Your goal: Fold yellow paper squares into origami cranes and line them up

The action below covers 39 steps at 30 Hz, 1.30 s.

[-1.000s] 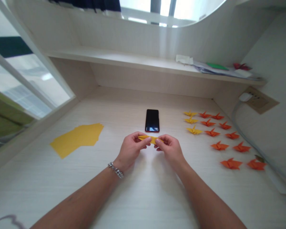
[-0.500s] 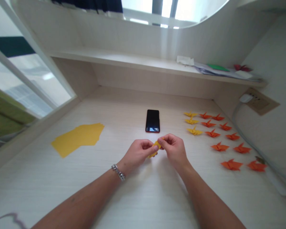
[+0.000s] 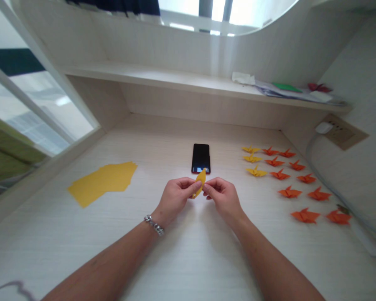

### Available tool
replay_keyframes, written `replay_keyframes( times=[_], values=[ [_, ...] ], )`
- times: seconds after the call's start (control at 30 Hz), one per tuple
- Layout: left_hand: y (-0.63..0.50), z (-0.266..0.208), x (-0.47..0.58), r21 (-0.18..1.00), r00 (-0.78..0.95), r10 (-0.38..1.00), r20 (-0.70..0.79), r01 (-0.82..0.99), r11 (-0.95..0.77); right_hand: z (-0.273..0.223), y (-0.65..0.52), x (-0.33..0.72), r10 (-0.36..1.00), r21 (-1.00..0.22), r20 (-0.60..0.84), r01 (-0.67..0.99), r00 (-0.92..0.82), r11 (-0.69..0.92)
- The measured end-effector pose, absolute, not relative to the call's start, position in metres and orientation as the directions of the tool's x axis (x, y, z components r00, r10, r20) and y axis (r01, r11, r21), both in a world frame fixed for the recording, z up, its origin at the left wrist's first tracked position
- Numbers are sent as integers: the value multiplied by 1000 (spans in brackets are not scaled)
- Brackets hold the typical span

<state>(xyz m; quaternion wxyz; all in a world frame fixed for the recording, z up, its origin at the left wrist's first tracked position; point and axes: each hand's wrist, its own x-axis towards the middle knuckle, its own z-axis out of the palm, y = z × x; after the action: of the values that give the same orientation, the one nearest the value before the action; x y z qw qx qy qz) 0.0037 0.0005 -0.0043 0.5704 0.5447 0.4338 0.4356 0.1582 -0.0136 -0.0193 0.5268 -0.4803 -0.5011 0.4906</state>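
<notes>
A small piece of folded yellow paper [image 3: 201,178] is held up between my two hands, its narrow tip pointing away from me. My left hand [image 3: 179,194] pinches it from the left, thumb on top. From the other side, the thumb and fingertips of my right hand [image 3: 222,193] close on its right edge. My fingers hide part of the folds. Just beyond the paper lies a black phone [image 3: 201,158], its near edge partly covered by the paper's tip. A silver chain bracelet [image 3: 154,225] circles my left wrist.
Flat yellow sheets [image 3: 103,182] lie overlapped at the left. Yellow paper cranes [image 3: 256,172] and several orange paper cranes [image 3: 289,192] stand in columns on the right. A grey cable [image 3: 318,175] runs from the wall socket [image 3: 343,131]. Papers rest on the shelf [image 3: 175,79] above.
The folded yellow paper has been raised and turned, so its tip now points away from me over the phone's near edge. My right hand has shifted slightly left and its grip is lower on the paper.
</notes>
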Motion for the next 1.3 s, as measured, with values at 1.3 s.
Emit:
replay_keyframes(
  times=[1.3],
  values=[
    [-2,0,7,992,188,982,35,-128,-11,-20,-18,151,979,-983,137,-100,151,153]
  ],
)
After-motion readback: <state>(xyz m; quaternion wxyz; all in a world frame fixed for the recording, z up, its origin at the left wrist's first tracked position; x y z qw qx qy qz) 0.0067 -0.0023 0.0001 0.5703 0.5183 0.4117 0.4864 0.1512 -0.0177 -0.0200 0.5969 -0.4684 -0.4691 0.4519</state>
